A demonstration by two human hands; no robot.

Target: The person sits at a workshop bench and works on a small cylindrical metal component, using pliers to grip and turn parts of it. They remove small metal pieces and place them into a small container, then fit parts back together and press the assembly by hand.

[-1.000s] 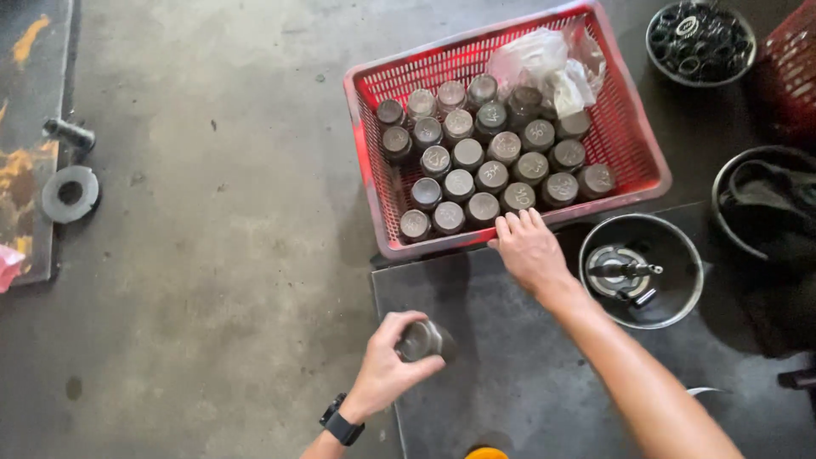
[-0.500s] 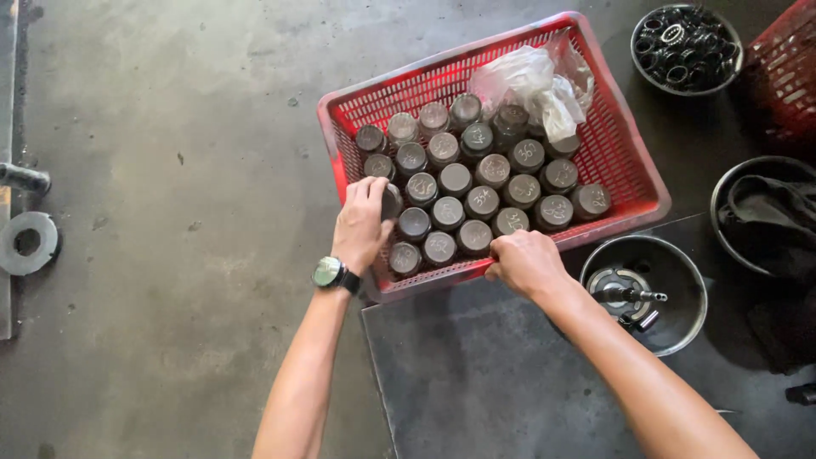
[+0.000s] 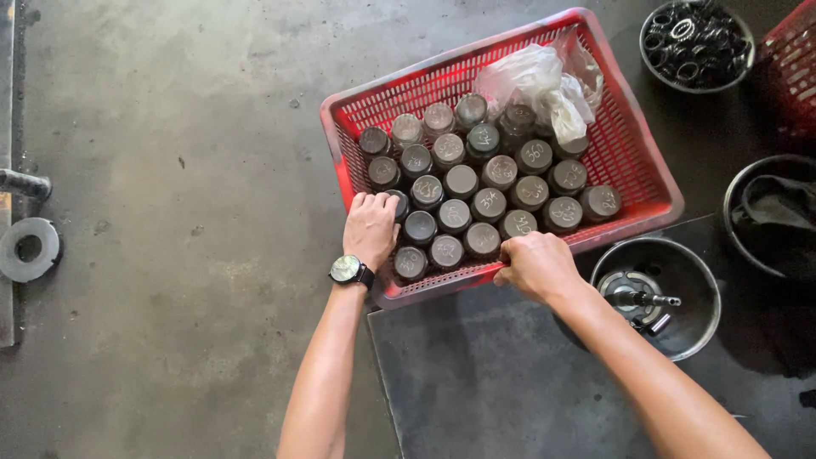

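On the concrete floor [image 3: 170, 255], the left hand [image 3: 371, 228] rests fingers curled over a metal cylinder [image 3: 398, 204] at the red basket's [image 3: 633, 161] left corner. The right hand [image 3: 535, 265] clenches the near rim, beside a steel bowl [image 3: 693, 331].

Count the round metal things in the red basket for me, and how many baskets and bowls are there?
Metal cylinders: 26 in view (the plastic bag may hide more)
Red baskets: 2
Round metal bowls: 3
Total: 31
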